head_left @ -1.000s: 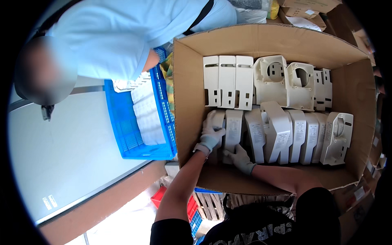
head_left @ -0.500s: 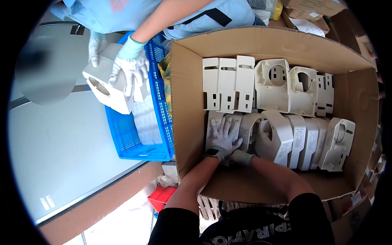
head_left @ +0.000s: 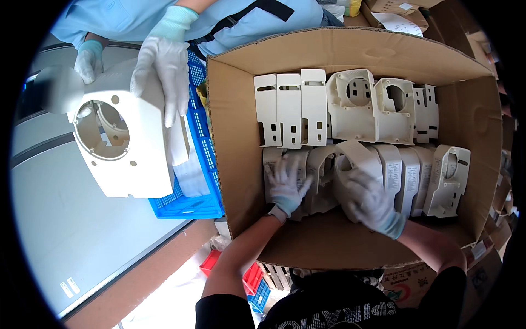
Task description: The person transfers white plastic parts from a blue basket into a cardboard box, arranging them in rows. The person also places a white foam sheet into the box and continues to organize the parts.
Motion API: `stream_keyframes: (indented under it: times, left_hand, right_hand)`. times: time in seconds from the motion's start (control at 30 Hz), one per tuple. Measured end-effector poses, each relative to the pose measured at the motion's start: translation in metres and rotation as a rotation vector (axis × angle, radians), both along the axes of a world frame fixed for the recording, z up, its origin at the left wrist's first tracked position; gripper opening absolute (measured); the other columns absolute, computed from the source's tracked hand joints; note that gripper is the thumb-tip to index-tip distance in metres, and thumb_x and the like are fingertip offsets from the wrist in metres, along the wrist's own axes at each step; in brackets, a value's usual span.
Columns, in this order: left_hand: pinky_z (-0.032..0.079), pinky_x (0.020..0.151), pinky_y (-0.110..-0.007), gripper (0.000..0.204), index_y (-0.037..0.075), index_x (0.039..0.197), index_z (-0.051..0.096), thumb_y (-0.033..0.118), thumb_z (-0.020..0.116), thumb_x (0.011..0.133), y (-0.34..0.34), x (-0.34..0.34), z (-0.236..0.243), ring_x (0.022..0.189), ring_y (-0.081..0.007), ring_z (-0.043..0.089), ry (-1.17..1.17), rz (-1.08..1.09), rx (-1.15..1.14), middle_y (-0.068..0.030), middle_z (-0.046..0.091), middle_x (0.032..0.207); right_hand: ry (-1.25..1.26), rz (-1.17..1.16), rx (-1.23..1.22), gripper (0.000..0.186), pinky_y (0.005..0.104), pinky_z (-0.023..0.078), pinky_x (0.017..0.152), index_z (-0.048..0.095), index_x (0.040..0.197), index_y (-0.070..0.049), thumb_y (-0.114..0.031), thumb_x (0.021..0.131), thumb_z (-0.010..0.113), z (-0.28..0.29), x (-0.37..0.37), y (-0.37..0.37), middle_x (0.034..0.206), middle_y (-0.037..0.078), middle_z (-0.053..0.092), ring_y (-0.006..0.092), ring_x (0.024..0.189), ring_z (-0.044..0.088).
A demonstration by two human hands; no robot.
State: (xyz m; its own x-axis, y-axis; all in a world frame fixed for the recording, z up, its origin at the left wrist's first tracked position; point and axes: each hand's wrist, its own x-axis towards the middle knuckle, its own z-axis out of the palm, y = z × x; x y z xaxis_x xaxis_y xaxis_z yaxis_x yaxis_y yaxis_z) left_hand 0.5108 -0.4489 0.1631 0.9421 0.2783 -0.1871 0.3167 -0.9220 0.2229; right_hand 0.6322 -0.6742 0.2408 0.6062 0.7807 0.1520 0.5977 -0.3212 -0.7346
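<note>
Two rows of white plastic housings stand in a large cardboard box (head_left: 361, 241). My left hand (head_left: 287, 185), in a white glove, lies with fingers spread against the leftmost housings of the near row. My right hand (head_left: 371, 202), also gloved and smeared by motion, is at the front of a tilted housing (head_left: 359, 156) in the middle of that row; its grip cannot be made out. To its right, several labelled housings (head_left: 409, 178) stand on edge, ending with an open-backed one (head_left: 449, 181). The far row holds flat slotted housings (head_left: 289, 109) and ones with round openings (head_left: 350, 118).
Across at the left, a co-worker's gloved hands (head_left: 164, 71) hold a large white housing (head_left: 142, 159) with a round hole. Beneath it is a blue plastic crate (head_left: 211, 159). A grey-white panel (head_left: 71, 219) lies left, red and blue crates (head_left: 252, 277) below, and more cartons (head_left: 394, 8) behind.
My right hand has moved right, from beside my left hand to the middle housing. My left hand stays on the left housings. The co-worker's housing has turned and come nearer.
</note>
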Motion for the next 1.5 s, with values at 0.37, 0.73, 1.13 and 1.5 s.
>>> stream_keyframes:
  times: [0.37, 0.73, 1.13, 1.5]
  left_hand:
    - [0.035, 0.096, -0.046, 0.099, 0.003, 0.137, 0.02, 0.064, 0.057, 0.068, 0.03, 0.009, -0.006, 0.113, -0.04, 0.041, 0.515, 0.701, -0.232, -0.0264, 0.035, 0.129]
    - [0.038, 0.094, -0.032, 0.08, 0.002, 0.125, 0.043, 0.049, 0.072, 0.067, 0.039, 0.006, -0.02, 0.106, -0.019, 0.053, 0.317, 0.565, -1.166, -0.0121, 0.056, 0.114]
    - [0.021, 0.109, -0.038, 0.057, 0.011, 0.139, 0.026, 0.034, 0.044, 0.09, -0.017, 0.012, -0.001, 0.133, -0.0274, 0.02, -0.079, 0.261, -0.251, -0.0096, 0.021, 0.146]
    - [0.025, 0.107, -0.042, 0.053, 0.004, 0.136, 0.028, 0.025, 0.041, 0.089, 0.001, 0.019, -0.083, 0.13, -0.0309, 0.027, 0.243, 0.327, 0.019, -0.0173, 0.03, 0.14]
  right_hand:
    - [1.416, -0.28, 0.011, 0.047, 0.0315, 0.042, 0.089, 0.048, 0.12, 0.003, -0.023, 0.084, 0.061, -0.136, -0.084, 0.086, 0.109, 0.013, 0.06, 0.0192, 0.102, 0.055]
    - [1.126, -0.44, -0.172, 0.107, 0.0351, 0.03, 0.103, 0.009, 0.135, 0.003, -0.037, 0.065, 0.079, -0.075, -0.054, 0.036, 0.13, 0.017, 0.041, 0.0256, 0.121, 0.04]
    - [1.055, -0.257, -0.131, 0.074, 0.0352, 0.034, 0.1, 0.024, 0.135, 0.002, -0.033, 0.082, 0.063, -0.017, -0.01, -0.007, 0.134, 0.023, 0.037, 0.0311, 0.122, 0.04]
    - [1.02, -0.288, -0.181, 0.059, 0.0342, 0.047, 0.079, 0.031, 0.129, -0.01, -0.026, 0.083, 0.064, 0.002, 0.002, -0.046, 0.1, 0.02, 0.057, 0.0242, 0.091, 0.058]
